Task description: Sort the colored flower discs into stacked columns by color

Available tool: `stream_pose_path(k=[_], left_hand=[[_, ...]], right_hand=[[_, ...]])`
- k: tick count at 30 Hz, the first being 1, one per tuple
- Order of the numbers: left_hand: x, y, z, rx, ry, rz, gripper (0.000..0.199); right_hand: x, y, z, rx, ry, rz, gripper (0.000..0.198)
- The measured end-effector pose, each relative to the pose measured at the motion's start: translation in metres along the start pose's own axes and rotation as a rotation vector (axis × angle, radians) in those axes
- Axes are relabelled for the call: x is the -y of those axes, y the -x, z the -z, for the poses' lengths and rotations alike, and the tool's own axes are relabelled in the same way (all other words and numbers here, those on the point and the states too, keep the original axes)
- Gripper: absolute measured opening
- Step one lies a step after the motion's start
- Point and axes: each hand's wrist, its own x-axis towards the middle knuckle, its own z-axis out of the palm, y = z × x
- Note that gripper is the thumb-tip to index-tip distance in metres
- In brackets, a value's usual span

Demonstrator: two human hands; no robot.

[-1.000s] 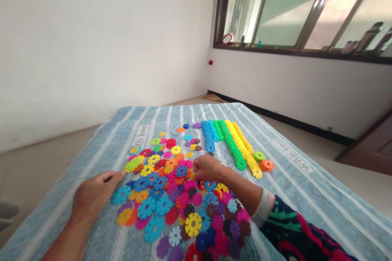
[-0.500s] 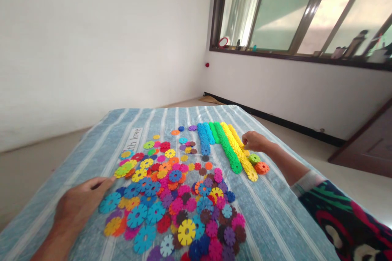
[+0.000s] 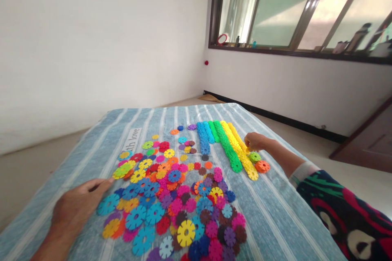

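My right hand [image 3: 256, 141] is closed at the right side of the cloth, its fingertips pinching a small yellow snowflake disc [image 3: 248, 150] at the near end of the short yellow row [image 3: 237, 133]. Beside that runs a longer row of overlapping yellow discs [image 3: 237, 147], then a long green row [image 3: 226, 145] and shorter green and blue ones. My left hand [image 3: 76, 203] rests at the left edge of a loose heap of mixed-colour discs [image 3: 171, 200]. Its fingers are drawn together near a yellow-green disc [image 3: 123, 169]; whether they hold anything is hidden.
A lime disc [image 3: 255, 157] and an orange disc [image 3: 262, 166] lie just below my right hand. Blue striped cloth [image 3: 275, 212] covers the table. A window sill [image 3: 275, 50] with small items runs along the right wall.
My right hand has shifted slightly right and towards me, along the short yellow row. My left hand keeps its place by the heap, with only a slight shift of view.
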Motion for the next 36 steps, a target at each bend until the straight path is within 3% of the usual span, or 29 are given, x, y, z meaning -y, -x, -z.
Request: stream_pose_path(k=[8, 17, 36], left_hand=[[0.001, -0.004, -0.001, 0.010, -0.018, -0.012, 0.044], [0.003, -0.006, -0.001, 0.037, -0.076, -0.012, 0.043], [-0.002, -0.004, 0.000, 0.083, -0.062, 0.038, 0.046]], right_hand=[[-0.001, -0.007, -0.004, 0.079, -0.018, 0.001, 0.019], [-0.007, -0.014, -0.005, 0.094, -0.023, -0.020, 0.034], [-0.001, -0.013, -0.007, 0.082, -0.007, -0.015, 0.025]])
